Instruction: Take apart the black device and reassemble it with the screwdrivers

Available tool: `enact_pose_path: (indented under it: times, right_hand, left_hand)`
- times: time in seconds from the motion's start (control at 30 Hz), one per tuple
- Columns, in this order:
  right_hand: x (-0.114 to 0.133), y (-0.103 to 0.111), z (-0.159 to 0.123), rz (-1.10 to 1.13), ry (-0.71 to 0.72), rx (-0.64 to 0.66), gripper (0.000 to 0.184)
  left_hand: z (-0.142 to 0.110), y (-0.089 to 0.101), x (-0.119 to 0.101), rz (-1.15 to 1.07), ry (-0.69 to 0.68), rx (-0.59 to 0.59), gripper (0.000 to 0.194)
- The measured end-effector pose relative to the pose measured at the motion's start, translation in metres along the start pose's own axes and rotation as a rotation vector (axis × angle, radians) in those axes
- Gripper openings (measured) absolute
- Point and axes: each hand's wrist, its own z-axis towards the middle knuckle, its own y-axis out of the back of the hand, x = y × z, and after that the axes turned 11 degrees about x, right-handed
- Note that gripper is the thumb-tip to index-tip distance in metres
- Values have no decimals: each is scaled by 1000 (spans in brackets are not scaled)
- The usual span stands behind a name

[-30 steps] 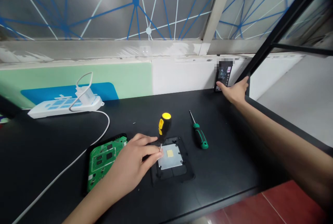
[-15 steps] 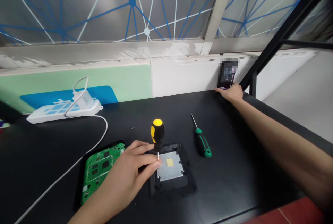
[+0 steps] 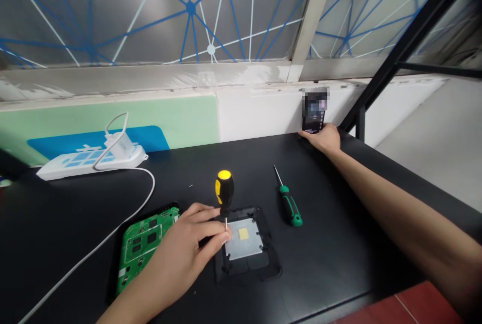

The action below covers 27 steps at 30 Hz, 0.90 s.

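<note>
My left hand point(image 3: 186, 251) pinches the thin shaft of a black and yellow screwdriver point(image 3: 223, 194), which stands upright with its tip at the left edge of a black frame point(image 3: 246, 266) that holds a grey metal plate point(image 3: 244, 238). A green circuit board point(image 3: 145, 241) lies in a black shell just left of that hand. My right hand point(image 3: 324, 139) reaches far across the black table point(image 3: 339, 243) and grips the lower end of a phone point(image 3: 314, 112) leaning against the white wall. A green-handled screwdriver point(image 3: 289, 205) lies flat between the two hands.
A white power strip point(image 3: 90, 158) with a plugged charger lies at the back left; its white cable point(image 3: 113, 233) curves across the table to the front left. A black metal post point(image 3: 399, 45) rises at the right. The table's front edge runs along the lower right, red floor beyond.
My right hand has slid the phone a little to the left along the wall. My left hand and the upright screwdriver have stayed at the plate.
</note>
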Motion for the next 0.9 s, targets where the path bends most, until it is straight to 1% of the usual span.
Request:
enact_pose_path:
  times: [0.1,0.23,0.57,0.67,0.73,0.8,0.87,0.9]
  right_hand:
    - [4,0,-3,7,-40,12,75]
    - [11,-2,-5,16,-67,25,77]
    - [20,-6,-8,59,-63,42,79]
    - [23,-5,-14,93,-59,44,84]
    - [28,0,-20,129,-58,13,92]
    - [39,10,-29,175,-38,-65,96]
    - [55,27,-42,234,34,-157,81]
    - [65,36,-52,266,104,-176,72]
  left_hand:
    - [0,1,-1,-1,-12,11,31]
    - [0,1,-1,-23,7,7,30]
    - [-1,2,-2,-48,11,4,29]
    - [-1,1,-1,-49,0,0,28]
    - [0,1,-1,-49,1,-8,28]
    - [1,1,-2,-42,-4,-18,27]
    - [1,0,-3,-27,-23,-32,25]
    - [1,0,-4,-17,-32,-37,24]
